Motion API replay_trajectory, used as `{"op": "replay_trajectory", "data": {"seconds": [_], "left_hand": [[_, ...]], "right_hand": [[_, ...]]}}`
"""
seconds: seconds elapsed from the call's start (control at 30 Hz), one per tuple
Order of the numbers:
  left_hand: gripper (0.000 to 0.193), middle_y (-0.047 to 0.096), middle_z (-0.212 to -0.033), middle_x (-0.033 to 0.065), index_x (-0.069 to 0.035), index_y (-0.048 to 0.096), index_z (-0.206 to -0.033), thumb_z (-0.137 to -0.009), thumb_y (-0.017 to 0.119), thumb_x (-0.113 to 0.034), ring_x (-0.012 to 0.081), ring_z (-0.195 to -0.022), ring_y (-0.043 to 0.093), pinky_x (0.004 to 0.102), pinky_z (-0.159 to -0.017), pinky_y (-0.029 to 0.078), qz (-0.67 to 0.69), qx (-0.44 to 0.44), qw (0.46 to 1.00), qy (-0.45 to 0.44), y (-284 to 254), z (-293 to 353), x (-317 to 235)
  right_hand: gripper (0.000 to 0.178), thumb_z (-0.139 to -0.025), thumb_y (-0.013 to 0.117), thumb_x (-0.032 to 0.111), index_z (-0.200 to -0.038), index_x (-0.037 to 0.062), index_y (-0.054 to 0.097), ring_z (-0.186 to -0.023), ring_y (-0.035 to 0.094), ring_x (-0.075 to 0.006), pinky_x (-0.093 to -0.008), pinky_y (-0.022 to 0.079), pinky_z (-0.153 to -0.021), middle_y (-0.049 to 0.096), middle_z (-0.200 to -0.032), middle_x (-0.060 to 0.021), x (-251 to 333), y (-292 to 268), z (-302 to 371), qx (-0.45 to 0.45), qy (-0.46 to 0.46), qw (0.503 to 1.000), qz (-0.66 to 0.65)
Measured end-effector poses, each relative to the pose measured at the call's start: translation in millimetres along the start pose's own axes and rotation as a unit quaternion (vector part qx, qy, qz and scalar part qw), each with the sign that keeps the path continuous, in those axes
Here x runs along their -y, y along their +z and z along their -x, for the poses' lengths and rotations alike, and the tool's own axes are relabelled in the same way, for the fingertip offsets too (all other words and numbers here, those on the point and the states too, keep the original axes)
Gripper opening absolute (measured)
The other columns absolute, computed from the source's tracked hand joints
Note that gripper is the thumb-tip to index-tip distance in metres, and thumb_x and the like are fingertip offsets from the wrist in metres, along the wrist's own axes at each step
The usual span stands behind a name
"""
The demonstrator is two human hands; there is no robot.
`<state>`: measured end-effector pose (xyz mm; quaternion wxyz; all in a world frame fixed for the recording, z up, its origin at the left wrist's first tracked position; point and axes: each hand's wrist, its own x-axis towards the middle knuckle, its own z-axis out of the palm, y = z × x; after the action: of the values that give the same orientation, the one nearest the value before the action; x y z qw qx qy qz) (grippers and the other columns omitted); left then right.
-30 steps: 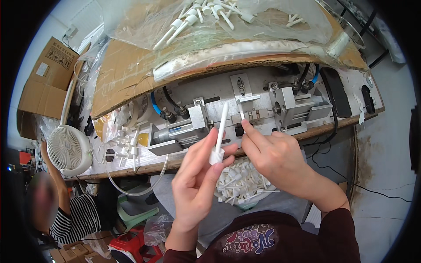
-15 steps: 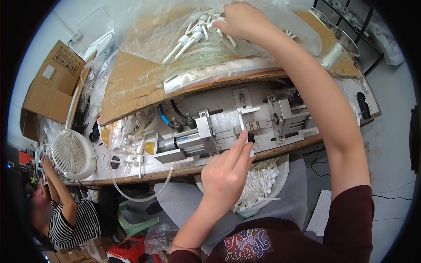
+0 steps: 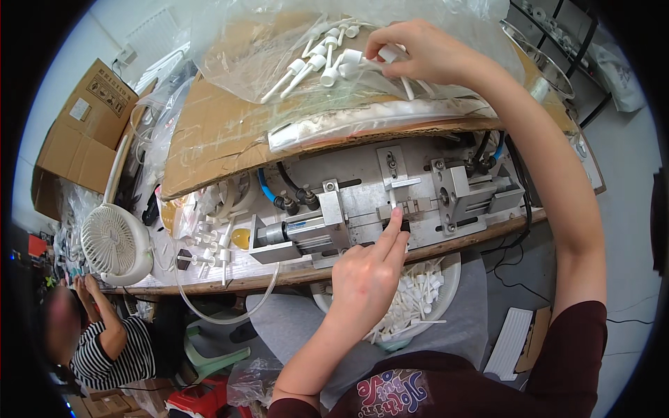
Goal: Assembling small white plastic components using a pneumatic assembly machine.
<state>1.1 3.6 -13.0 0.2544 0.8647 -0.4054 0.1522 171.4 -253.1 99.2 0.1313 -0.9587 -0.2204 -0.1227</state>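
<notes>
My left hand (image 3: 369, 279) reaches over the bench edge with its index finger stretched forward. That fingertip rests on a white plastic stem (image 3: 393, 200) lying in the metal fixture (image 3: 411, 207). The other fingers are partly bent, and the thumb is hidden. My right hand (image 3: 428, 52) is above the cardboard, its thumb and fingers pinching a white capped plastic stem (image 3: 389, 53), partly covered by the fingers. Beside it, several like white capped stems (image 3: 317, 63) lie loose on clear plastic sheeting (image 3: 230, 63).
Metal clamping cylinders flank the fixture, a left cylinder (image 3: 306, 233) and a right cylinder (image 3: 481, 195), with hoses attached. A basket (image 3: 453, 279) of white parts sits below the bench edge. To the left are a white fan (image 3: 115, 240) and a person in a striped shirt (image 3: 125, 355).
My right hand has moved right and slightly nearer, away from the pile, with a white capped stem in its fingers. My left hand stays at the fixture, its fingertip on the stem.
</notes>
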Motion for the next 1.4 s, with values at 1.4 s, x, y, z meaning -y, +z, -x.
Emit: {"op": "replay_trajectory", "data": {"seconds": [1.4], "left_hand": [[0.027,0.067,-0.108,0.0182,0.009,0.066,-0.119,-0.093,0.061,0.004,0.0193,-0.084,0.070,0.0287,-0.070,0.061,0.566,-0.068,0.807,-0.153,-60,-18,-5]], "right_hand": [[0.010,-0.091,0.056,0.013,-0.093,0.0050,0.052,-0.076,0.058,-0.0257,-0.0360,0.046,-0.066,0.054,-0.079,-0.0074,129,8,155,-0.146,0.013,0.987,0.070]]}}
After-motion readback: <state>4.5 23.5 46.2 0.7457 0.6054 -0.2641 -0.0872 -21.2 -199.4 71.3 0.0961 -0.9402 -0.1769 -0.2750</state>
